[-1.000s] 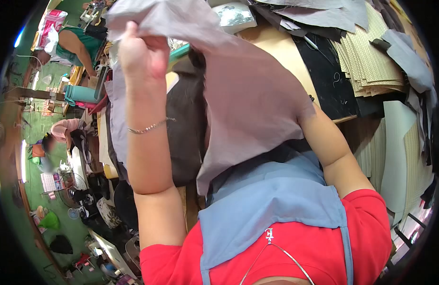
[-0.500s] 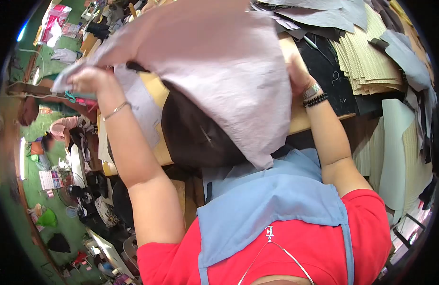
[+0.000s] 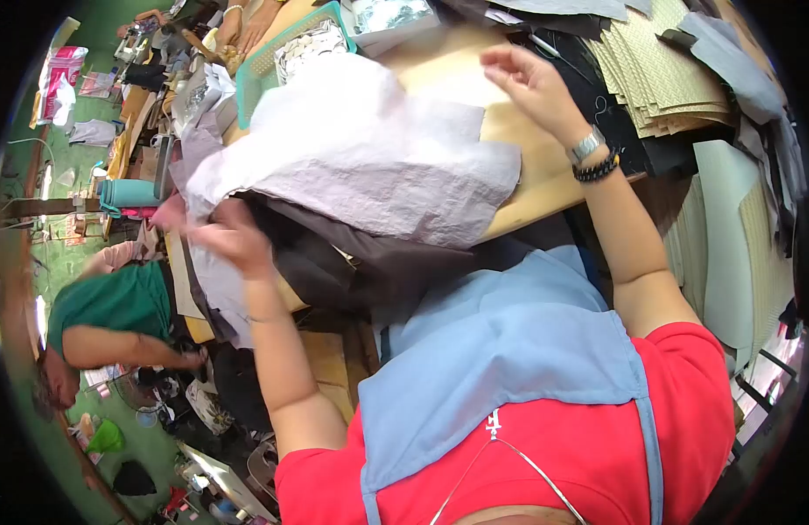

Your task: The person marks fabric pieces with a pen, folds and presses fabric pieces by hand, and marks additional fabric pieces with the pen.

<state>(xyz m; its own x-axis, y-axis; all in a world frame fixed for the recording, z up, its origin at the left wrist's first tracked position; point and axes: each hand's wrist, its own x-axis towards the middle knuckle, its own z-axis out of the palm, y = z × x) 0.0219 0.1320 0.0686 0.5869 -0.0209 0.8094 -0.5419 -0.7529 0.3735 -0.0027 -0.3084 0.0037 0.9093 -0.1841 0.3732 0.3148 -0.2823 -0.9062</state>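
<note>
pale cloth (image 3: 360, 157) is spread across bench (image 3: 544, 179), dark cloth (image 3: 387, 249) partly covered | left hand (image 3: 236, 238) blurred at pale cloth's left edge, grip cannot be told | right hand (image 3: 534, 89) held unclenched, right of pale cloth

The sole view came from a wide-angle camera worn on the person's head, directed forward and down; it took in the apron (image 3: 500, 359) at close range, the left hand (image 3: 238, 241), right hand (image 3: 531, 87) and table (image 3: 540, 175) beyond, and, farther off leftward, the green floor (image 3: 142, 446).
</note>
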